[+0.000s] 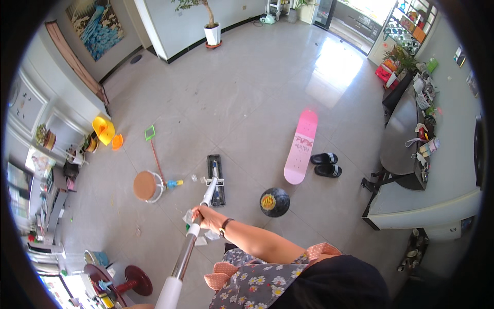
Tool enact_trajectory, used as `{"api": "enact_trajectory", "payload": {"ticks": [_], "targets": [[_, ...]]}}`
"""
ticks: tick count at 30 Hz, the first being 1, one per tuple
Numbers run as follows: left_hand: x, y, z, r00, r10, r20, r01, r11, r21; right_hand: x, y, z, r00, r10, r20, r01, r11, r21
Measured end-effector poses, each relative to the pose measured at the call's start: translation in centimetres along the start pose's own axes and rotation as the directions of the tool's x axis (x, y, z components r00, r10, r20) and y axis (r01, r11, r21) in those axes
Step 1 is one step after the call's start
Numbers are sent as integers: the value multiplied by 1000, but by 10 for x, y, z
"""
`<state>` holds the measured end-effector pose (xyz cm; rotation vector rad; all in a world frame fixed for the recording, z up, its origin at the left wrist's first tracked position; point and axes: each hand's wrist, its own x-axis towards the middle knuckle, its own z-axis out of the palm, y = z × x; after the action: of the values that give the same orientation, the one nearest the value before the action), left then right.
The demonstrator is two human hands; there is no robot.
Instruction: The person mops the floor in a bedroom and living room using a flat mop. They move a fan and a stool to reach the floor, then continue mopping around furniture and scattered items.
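My right hand (204, 217), with a dark band at its wrist, is closed around the metal pole of a flat floor mop (215, 179). The mop's dark rectangular head rests on the grey tiles. The pole slants down past my floral apron to the bottom edge, where a small bit of skin shows; my left hand itself is not in view. Crumpled clear plastic (188, 217) and white scraps (200, 241) lie on the floor near my right hand. Small clear pieces (194, 178) lie left of the mop head.
A brown-topped round stool (145, 185) and a red-handled net (155, 154) are to the left. A black ball (274, 202), a pink skateboard deck (301, 148) and black slippers (327, 170) lie to the right. A dark table (401, 135) stands by the right wall, a potted tree (212, 34) farther off.
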<state>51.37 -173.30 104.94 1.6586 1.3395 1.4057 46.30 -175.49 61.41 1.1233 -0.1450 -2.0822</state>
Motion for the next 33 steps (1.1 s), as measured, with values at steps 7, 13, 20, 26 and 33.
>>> {"api": "enact_trajectory", "payload": {"ticks": [7, 13, 20, 26, 33], "targets": [[-27, -31, -90, 942, 263, -209, -222, 954, 200, -13, -81, 81, 991, -79, 105, 54, 972, 228], [-69, -109, -174, 900, 179, -398, -145, 983, 114, 22, -202, 110, 935, -353, 2, 342, 906, 248], [0, -202, -274, 939, 78, -336, -191, 928, -319, 60, -342, 84, 815, -481, -323, 558, 802, 214], [16, -272, -301, 961, 124, -247, -164, 975, -150, 63, -438, 117, 902, -401, -160, 429, 877, 218], [44, -396, -369, 849, 122, -514, -107, 993, 59, 96, -630, 195, 893, -400, -206, 374, 915, -155]]}}
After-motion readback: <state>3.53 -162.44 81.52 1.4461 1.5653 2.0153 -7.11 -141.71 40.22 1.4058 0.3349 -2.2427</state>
